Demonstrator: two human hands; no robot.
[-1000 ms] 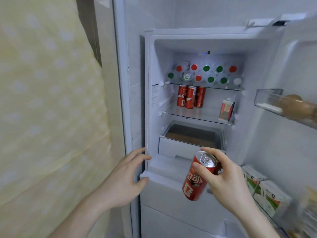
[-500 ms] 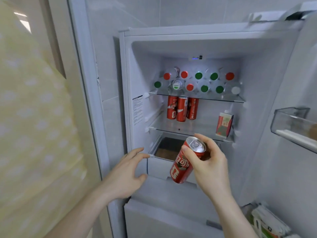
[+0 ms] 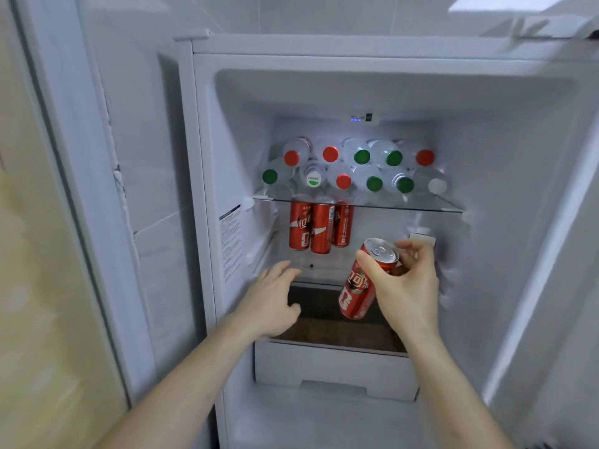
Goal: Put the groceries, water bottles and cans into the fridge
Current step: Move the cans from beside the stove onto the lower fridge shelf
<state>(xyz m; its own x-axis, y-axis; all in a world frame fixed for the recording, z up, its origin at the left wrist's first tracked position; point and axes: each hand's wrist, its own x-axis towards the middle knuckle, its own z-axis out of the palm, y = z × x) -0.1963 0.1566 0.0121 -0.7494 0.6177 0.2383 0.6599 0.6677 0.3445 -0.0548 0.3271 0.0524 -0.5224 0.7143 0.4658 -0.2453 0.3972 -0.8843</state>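
Note:
My right hand (image 3: 405, 286) grips a red cola can (image 3: 359, 286) near its top, tilted, inside the open fridge (image 3: 356, 92) in front of the middle shelf. My left hand (image 3: 272, 303) is open, with nothing in it, and reaches in at the left, near that shelf's front edge. Three red cans (image 3: 316, 230) stand at the back left of the middle shelf. Several water bottles (image 3: 353, 170) with red, green and white caps lie stacked on the top glass shelf (image 3: 421, 204). A small carton (image 3: 421, 238) at the shelf's right is mostly hidden behind my right hand.
A white drawer (image 3: 334, 367) with a dark inside sits below the middle shelf. The fridge door's inner side (image 3: 557, 254) runs along the right. A white wall panel (image 3: 107, 189) and yellow fabric (image 3: 42, 286) are on the left.
The view has closed in on the fridge. My right hand has carried the can up and forward to the middle shelf. My left hand has moved from the fridge's edge into the compartment.

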